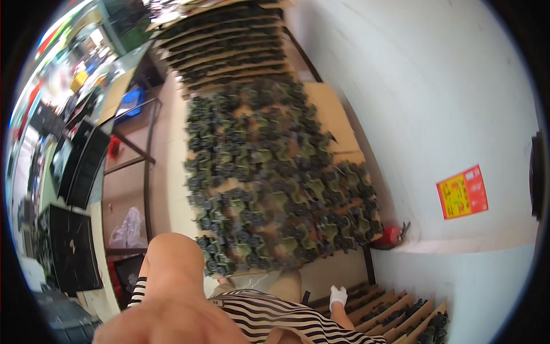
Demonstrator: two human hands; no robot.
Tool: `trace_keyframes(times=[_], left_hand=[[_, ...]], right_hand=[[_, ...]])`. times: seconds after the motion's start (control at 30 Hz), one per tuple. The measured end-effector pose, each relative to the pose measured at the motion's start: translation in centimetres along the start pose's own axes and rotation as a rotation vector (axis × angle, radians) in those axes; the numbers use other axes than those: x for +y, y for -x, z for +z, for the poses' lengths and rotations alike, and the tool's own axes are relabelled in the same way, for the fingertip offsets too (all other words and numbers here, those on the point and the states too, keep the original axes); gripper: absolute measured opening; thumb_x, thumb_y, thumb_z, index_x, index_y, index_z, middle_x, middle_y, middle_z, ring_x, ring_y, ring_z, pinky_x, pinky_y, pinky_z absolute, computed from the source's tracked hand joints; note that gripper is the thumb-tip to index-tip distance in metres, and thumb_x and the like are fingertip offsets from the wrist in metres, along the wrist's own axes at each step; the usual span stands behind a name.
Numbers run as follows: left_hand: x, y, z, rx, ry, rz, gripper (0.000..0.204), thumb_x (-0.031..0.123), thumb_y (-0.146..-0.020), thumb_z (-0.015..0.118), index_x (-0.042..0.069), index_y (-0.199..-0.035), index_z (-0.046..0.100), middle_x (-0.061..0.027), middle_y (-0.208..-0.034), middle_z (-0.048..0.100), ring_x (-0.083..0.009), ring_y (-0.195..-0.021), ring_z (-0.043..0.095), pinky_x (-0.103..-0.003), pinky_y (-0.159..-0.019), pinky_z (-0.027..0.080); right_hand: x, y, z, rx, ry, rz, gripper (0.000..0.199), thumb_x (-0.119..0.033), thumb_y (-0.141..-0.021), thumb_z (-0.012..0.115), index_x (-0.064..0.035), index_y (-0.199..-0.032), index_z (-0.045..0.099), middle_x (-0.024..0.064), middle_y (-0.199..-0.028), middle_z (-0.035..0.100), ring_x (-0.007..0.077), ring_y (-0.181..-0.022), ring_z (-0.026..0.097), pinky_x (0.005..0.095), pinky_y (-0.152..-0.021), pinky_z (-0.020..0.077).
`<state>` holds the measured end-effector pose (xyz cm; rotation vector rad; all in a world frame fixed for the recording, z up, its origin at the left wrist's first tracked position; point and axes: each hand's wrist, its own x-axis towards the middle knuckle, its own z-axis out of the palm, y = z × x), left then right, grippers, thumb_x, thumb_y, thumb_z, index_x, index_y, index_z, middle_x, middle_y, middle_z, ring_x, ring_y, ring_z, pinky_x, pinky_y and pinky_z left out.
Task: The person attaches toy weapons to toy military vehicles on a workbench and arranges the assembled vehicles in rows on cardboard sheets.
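Note:
My left arm is bent up close to the lens. The back of my left hand [172,324] fills the lower left, and its fingers are out of the picture. At the lower right my right hand [338,297] hangs low in a white glove, with its fingertips slightly apart and nothing visible in them. It is nearest to a row of cardboard sheets [375,328] with dark parts between them. In front of me, many olive-green and black parts [281,195], somewhat blurred, lie in rows on cardboard [332,123]. Their exact kind cannot be made out.
Cardboard layers with dark parts [223,49] are stacked at the far end. On the left stand a metal frame [150,135], a blue bin [130,104], a plastic bag [129,229] and black boxes [71,249]. A wall [435,97] runs along the right, with a red object [388,237] beside it.

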<state>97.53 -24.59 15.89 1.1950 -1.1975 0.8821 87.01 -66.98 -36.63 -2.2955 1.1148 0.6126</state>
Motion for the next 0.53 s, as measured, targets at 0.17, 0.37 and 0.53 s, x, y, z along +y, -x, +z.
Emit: trace_keyframes(times=[0.17,0.37,0.53], left_hand=[[19.7,0.6,-8.7,0.060,-0.272,0.190,0.034,0.010,-0.088,0.066,0.012,-0.122,0.062,-0.0032,-0.130,0.057,-0.0214,-0.126,0.048,-0.042,-0.108,0.038],[37.0,3.2,-14.3,0.056,-0.592,0.327,0.044,0.008,-0.084,0.070,0.017,-0.127,0.061,0.0021,-0.141,0.053,-0.0169,-0.135,0.041,-0.043,-0.114,0.033],[43.7,12.3,-17.0,-0.091,-1.278,0.202,0.032,0.018,-0.086,0.066,0.005,-0.115,0.062,-0.0075,-0.115,0.059,-0.0275,-0.112,0.053,-0.041,-0.094,0.045]], right_hand=[[-1.1,11.1,4.3,0.011,0.329,-0.169,0.070,-0.041,-0.076,0.072,-0.0070,-0.135,0.055,0.0228,-0.131,0.056,0.0368,-0.119,0.057,0.0413,-0.100,0.0463],[-10.5,20.2,5.4,0.008,0.309,-0.583,0.065,-0.036,-0.079,0.071,-0.0027,-0.132,0.056,0.0233,-0.132,0.054,0.0378,-0.121,0.054,0.0420,-0.103,0.0435],[-25.8,26.6,9.7,-0.148,0.578,-1.197,0.063,-0.033,-0.081,0.072,-0.0024,-0.132,0.055,0.0222,-0.135,0.052,0.0350,-0.123,0.053,0.0419,-0.103,0.0423]])
